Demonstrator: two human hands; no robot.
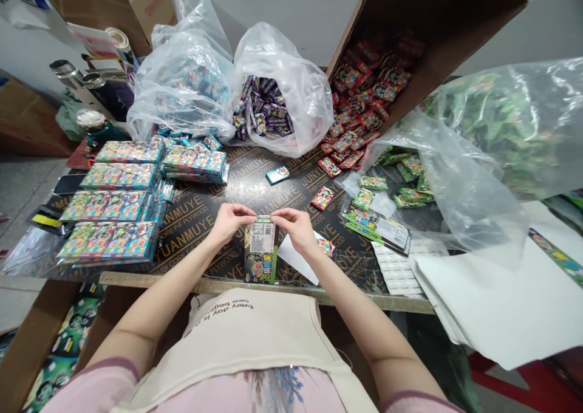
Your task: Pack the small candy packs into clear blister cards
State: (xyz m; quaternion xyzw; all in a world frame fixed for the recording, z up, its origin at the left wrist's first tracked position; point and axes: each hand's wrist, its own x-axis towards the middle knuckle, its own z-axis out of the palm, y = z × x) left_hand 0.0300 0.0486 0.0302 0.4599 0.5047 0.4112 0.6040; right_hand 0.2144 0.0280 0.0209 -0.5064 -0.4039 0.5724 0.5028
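A flat black-and-green printed packet [261, 261] with a white barcode label lies near the table's front edge. My left hand [231, 223] pinches its top edge at the left corner, thumb against fingers. At the right corner, my right hand [296, 228] grips the same edge in a like pinch. Under and beside my right hand are a white paper sheet [295, 256] and a small colourful packet [325, 246], partly covered by the wrist. A single blue packet [277, 175] and a single red one [322, 198] sit just beyond my hands.
Stacks of colourful filled packs [109, 240] stand at the left. Plastic bags of blue [182, 97] and purple packets [268, 106] are behind, beside a tipped cardboard box [437, 30] spilling red ones. Green packets [412, 167], a sticker sheet [394, 268] and white sheets [510, 303] lie right.
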